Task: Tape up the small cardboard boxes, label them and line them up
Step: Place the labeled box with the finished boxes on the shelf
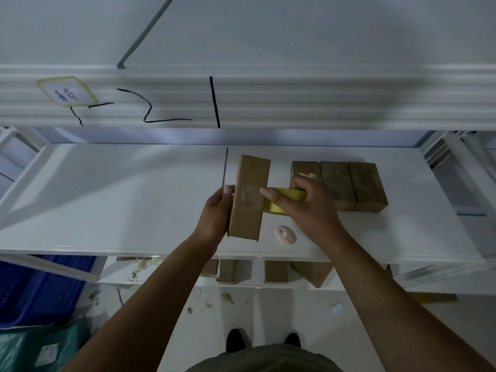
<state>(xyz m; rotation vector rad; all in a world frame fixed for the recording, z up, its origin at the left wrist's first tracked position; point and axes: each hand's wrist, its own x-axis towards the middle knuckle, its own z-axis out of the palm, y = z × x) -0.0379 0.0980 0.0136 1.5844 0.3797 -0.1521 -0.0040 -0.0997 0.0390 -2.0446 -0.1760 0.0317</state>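
Observation:
A small brown cardboard box lies lengthwise on the white shelf, with clear tape shining across its top. My left hand grips the box's left side, thumb at its upper edge. My right hand holds a yellow roll of tape against the box's right side, with the forefinger stretched onto the box top. Three more brown boxes stand side by side in a row just right of my right hand; the leftmost carries a pale label.
A small pink cutter lies on the shelf near the front edge, below the tape roll. Several more boxes sit on the lower shelf. A blue crate stands at the lower left. An upper shelf beam hangs overhead.

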